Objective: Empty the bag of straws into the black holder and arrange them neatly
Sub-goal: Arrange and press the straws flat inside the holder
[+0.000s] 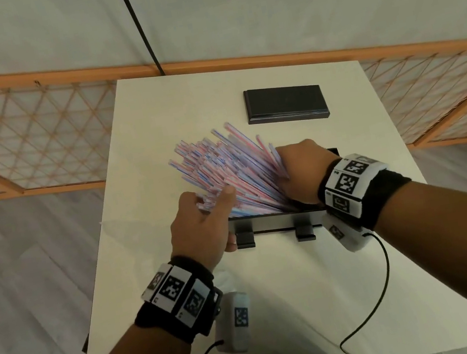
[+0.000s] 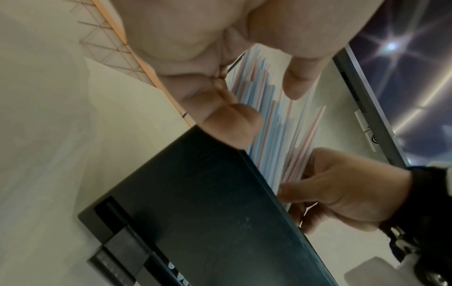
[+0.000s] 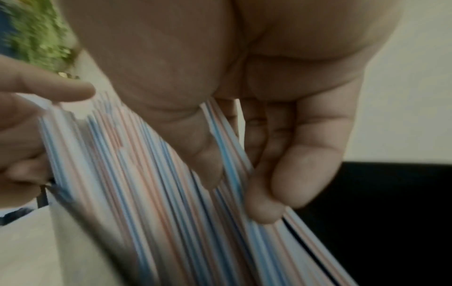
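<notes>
A thick bunch of red, white and blue striped straws (image 1: 224, 166) stands in the black holder (image 1: 277, 219) at mid-table, fanned out and leaning toward the far left. My left hand (image 1: 216, 208) grips the bunch from the left, thumb across the top. In the left wrist view its fingers (image 2: 227, 120) curl against the straws (image 2: 276, 125) above the holder's wall (image 2: 220, 212). My right hand (image 1: 291, 173) holds the bunch's right side. In the right wrist view its thumb and fingers (image 3: 269, 193) pinch several straws (image 3: 146, 183) over the holder (image 3: 391, 212).
A flat black lid (image 1: 285, 103) lies on the white table (image 1: 277, 293) beyond the holder. Wrist-camera cables trail over the table's near part. An orange lattice railing (image 1: 33, 143) runs behind the table, and a thin black pole (image 1: 141, 30) rises at its far edge.
</notes>
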Demonstrator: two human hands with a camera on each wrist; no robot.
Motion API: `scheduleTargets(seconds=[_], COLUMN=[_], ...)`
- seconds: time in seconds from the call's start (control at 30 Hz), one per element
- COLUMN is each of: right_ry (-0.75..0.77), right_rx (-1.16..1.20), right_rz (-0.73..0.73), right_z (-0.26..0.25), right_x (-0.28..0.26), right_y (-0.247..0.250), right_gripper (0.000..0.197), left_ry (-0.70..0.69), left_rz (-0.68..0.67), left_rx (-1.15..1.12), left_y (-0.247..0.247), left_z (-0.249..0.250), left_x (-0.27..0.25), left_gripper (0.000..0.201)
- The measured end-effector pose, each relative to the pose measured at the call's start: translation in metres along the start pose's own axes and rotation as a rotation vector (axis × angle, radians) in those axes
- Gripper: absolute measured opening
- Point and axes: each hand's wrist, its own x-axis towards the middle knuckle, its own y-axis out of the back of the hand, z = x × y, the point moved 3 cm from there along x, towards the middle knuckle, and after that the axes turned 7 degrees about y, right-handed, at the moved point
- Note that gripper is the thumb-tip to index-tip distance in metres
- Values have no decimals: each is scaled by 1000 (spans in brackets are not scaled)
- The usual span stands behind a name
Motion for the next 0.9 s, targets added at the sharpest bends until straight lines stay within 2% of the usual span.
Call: scheduleTargets(seconds=[0.2, 0.33, 0.47, 0.5, 0.57, 0.63, 0.7, 0.83, 0.9], right_ry=[9, -45, -153, -193, -239, -213, -154, -137, -165], right_rx=[61, 277, 293, 252, 148, 114, 141, 63, 81], right_rz=[79, 63, 119, 90, -19, -69, -72, -120, -159], right_z=[-7, 8, 38, 45, 50, 45, 35, 28, 29], right_x=[-3, -12, -27, -29, -28, -26, -21, -13, -14], right_y=[20, 15, 15, 14, 6, -4, -14, -25, -25], right_gripper=[12, 43, 30, 28, 37, 53, 60, 29, 23], left_ry=[1, 1, 2, 2, -3, -9, -22, -24, -15], left_rz=[6, 5, -7, -8, -1, 8, 10, -3, -8], left_rx=[-22, -17, -15, -12, -6, -3, -10, -28, -41], left_y=[1, 2, 3, 3, 3, 2, 2, 0, 0], left_z=[-1, -2, -4, -5, -5, -4, -4, -4, -6], left_x=[2, 1, 0, 0, 0, 1, 2, 2, 2], left_gripper=[56, 53, 56, 56, 57, 57, 54, 51, 50])
